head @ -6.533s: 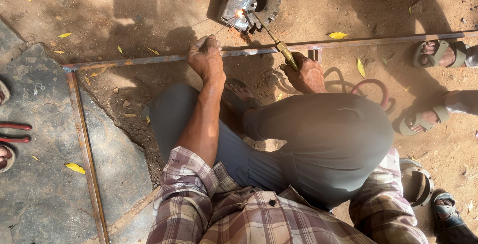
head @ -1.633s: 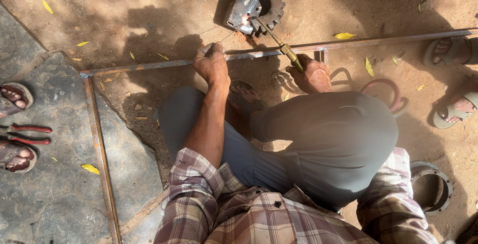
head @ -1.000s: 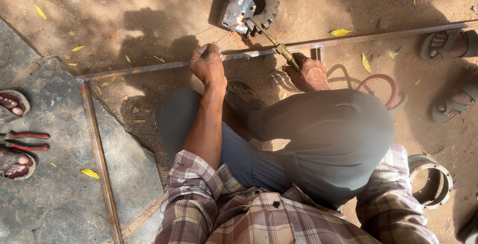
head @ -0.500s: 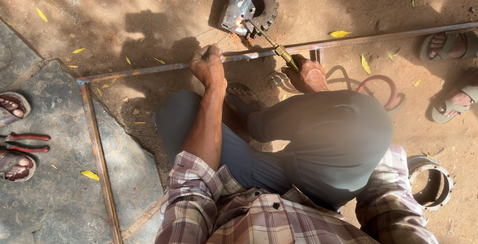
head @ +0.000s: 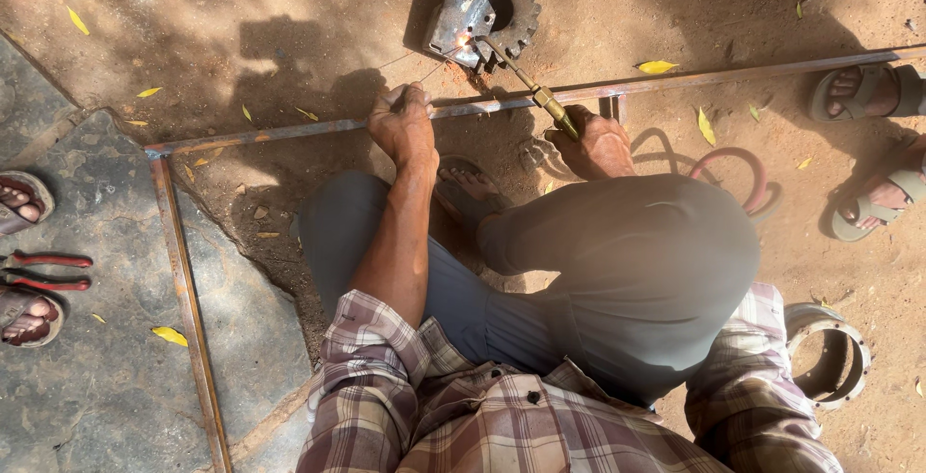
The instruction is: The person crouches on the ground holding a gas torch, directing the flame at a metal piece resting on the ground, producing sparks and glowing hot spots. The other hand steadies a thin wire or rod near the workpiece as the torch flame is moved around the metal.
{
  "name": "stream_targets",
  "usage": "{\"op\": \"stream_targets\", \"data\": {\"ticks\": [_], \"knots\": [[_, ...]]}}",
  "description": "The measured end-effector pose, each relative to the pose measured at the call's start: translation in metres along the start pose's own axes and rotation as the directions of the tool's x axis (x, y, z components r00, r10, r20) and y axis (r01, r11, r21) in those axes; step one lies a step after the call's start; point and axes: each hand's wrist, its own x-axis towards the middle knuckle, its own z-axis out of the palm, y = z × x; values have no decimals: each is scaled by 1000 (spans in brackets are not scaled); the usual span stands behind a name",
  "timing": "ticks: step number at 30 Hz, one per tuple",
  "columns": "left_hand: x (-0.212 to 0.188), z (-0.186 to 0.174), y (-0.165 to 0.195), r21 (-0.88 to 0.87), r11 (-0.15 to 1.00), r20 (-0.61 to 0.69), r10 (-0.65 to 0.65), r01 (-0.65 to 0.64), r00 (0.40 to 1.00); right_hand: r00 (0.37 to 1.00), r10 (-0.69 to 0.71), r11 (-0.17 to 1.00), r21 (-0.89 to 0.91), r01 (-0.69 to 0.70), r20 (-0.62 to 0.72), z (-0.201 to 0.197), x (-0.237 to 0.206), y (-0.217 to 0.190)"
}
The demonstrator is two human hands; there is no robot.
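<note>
I see my left hand [head: 403,126] closed around the rusty steel bar [head: 289,133] that runs across the dirt, pressing it down just beside the toothed gear wheel [head: 502,10]. My right hand [head: 598,142] is wrapped shut on the brass-tipped torch [head: 526,78], whose thin nozzle slants up to the small steel plate [head: 458,15] leaning on the gear; a bright glowing spot shows right at the tip, so I judge the heating or joining there is under way, not finished. The bar already meets a second bar [head: 188,309] at a corner on the stone slab, so the frame looks partly laid out. A red hose [head: 733,160] loops behind my right hand. Red-handled pliers [head: 48,270] lie well apart at the left, untouched.
</note>
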Motion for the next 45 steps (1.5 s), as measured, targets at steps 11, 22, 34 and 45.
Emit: {"op": "stream_targets", "data": {"ticks": [11,22,34,45], "knots": [[-5,3,9,34,999,-18,-30,30,999,1000,26,1000,7,-26,17,4,3,4],[-2,0,4,58,998,-24,-9,11,1000,999,36,999,16,-36,19,3,3,4],[-3,0,7,99,995,-54,7,-2,998,998,49,999,-1,-49,36,-1,0,-2],[-5,1,10,105,994,-46,-6,11,999,997,58,998,-4,-58,41,3,3,2]]}}
